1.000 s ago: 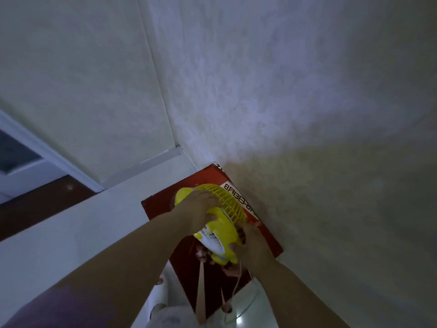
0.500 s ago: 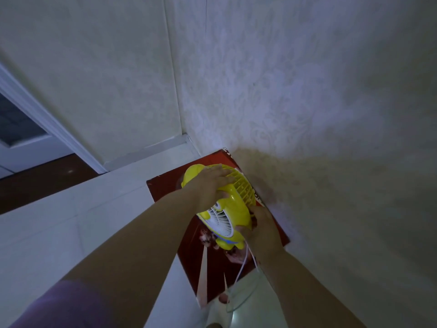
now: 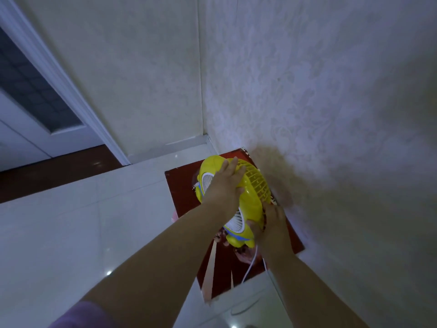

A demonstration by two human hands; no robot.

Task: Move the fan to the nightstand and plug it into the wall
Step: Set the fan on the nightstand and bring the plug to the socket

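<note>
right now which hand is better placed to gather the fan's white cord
Right. The right hand grips the fan at its base, where the white cord trails out; the left hand lies across the top.

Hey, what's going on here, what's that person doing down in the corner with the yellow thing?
A person is holding a small yellow fan with both hands above a red box that sits on the floor against the wall. The left hand lies across the fan's top and the right hand grips its lower edge. A white cord trails down from the fan. No nightstand or wall outlet is in view.
</note>
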